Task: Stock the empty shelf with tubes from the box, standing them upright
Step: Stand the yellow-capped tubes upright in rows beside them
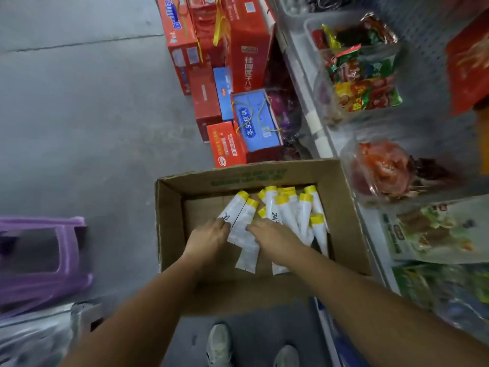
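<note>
White sneakers (219, 343), two of them, are standing on the grey floor (79, 128) at the bottom, and both grips are reaching down into the one open brown cardboard box (169, 223). Now the left grip (211, 235) is curling its fingertips onto the edge of the leftmost white tube with a yellow cap (232, 210); whether it is truly holding it, I cannot tell. Over to the right grip (272, 234): it is lying across the heap with fingers stretched out, touching tubes and clasping nothing that I can see.

Counting now: two tubes are lying side by side on the left and the others are piling against the right wall. Roughly ten yellow caps (281, 199) are showing, with overlaps hiding the exact number.

Risk ahead, I'm judging: scooping several smooth tubes at once is inviting a slip. Those narrow caps are making poor feet too, so one nudge could be toppling a whole row.

Beyond the box, red and blue gift cartons (248, 49) are crowding the floor. White shelving (316, 123) on the right is carrying snack packets (362, 83), and no empty shelf is showing.
</note>
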### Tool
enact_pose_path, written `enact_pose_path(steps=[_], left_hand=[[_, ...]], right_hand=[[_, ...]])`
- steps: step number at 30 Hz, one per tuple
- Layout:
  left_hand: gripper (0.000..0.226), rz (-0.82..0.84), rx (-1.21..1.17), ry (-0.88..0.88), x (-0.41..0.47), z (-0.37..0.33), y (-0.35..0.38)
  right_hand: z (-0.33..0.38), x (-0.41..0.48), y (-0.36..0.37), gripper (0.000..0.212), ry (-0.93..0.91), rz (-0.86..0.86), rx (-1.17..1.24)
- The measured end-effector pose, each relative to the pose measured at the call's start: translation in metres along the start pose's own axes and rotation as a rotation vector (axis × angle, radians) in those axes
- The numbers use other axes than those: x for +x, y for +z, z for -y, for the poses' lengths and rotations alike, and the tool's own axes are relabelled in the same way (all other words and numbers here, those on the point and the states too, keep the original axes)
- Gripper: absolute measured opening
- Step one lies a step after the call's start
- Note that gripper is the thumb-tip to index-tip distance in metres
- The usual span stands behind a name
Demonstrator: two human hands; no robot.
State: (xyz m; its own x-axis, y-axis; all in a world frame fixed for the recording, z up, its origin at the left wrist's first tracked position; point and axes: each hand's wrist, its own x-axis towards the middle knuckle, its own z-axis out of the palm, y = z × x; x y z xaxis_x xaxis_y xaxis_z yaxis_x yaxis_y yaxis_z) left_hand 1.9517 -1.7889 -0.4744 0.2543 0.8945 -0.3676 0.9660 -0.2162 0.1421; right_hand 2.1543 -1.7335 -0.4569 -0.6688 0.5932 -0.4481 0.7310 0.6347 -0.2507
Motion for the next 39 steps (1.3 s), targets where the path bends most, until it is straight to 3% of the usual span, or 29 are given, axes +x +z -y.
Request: enact_pose_path(steps=[3,7,9,13,18,22,25,28,31,35,39], left_hand=[[0.056,-0.018,0.065,-0.014,0.02,0.016,0.02],[0.056,-0.068,0.123,0.071,0.04,0.031,0.031],[0.055,-0.068,0.095,0.072,0.047,0.032,0.035],[0.054,-0.063,-0.23,-0.295,0.064,0.017,0.047],[0.053,-0.031,-0.338,-0.407,0.071,0.013,0.071],[0.047,-0.03,-0.531,-0.542,0.073,0.017,0.069],[0.029,-0.107,-0.689,-0.619,0.073,0.015,0.058],[0.014,-0.152,-0.787,-0.63,0.069,0.015,0.041],[0.019,-0.18,-0.872,-0.621,0.06,0.017,0.023],[0.025,-0.222,-1.057,-0.6,0.046,0.011,-0.006],[0.016,-0.208,-1.195,-0.576,0.024,0.001,-0.046]], right_hand=[[-0.005,0.038,0.004,0.043,-0.073,-0.02,-0.177],[-0.017,0.071,-0.001,0.02,-0.185,-0.059,-0.372],[-0.025,0.087,0.012,0.019,-0.216,-0.076,-0.466],[-0.027,0.103,0.029,0.019,-0.244,-0.068,-0.544],[-0.024,0.099,0.041,0.016,-0.234,-0.046,-0.53],[-0.03,0.112,0.056,0.031,-0.187,-0.121,-0.5],[-0.021,0.111,0.045,0.012,-0.172,-0.097,-0.548],[-0.017,0.107,0.032,0.013,-0.152,-0.131,-0.505],[-0.017,0.092,0.011,0.024,-0.057,-0.165,-0.396],[-0.013,0.066,-0.012,0.039,0.023,-0.057,-0.213],[-0.016,0.026,-0.026,0.042,0.032,-0.085,0.074]])
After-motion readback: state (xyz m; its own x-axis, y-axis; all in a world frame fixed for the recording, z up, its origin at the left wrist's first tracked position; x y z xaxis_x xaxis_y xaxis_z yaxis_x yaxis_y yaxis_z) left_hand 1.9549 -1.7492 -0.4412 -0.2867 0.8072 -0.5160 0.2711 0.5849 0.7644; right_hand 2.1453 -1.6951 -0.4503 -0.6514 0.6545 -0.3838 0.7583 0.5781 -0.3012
